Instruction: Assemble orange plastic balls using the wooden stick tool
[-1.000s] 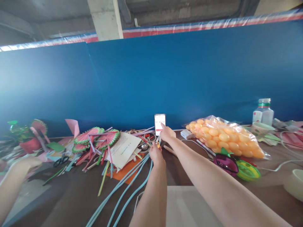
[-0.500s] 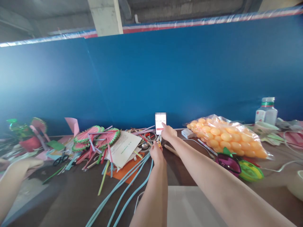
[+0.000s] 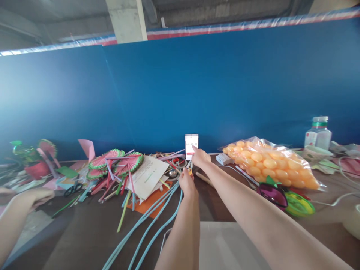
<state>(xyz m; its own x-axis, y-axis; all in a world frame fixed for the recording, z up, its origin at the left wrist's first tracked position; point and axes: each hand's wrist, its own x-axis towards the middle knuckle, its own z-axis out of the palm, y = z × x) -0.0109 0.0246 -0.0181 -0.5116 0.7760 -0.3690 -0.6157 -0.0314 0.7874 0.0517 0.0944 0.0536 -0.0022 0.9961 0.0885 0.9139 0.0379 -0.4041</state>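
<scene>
A white phone stands upright against the blue wall, with a timer on its screen. My right hand reaches out to it, index finger stretched onto the lower part of the screen, holding nothing. Just below, my left hand is closed around a small orange round thing at its fingertips. That hand rests over several light blue tubes that run toward me across the brown table.
Pink and green paper fans, paper strips, a white sheet and scissors lie at the left. A bag of orange balls, purple and green toys and a bottle are at the right. Another person's hand is at far left.
Both my hands have stayed where they were, finger on the phone. Only the view has shifted slightly.
</scene>
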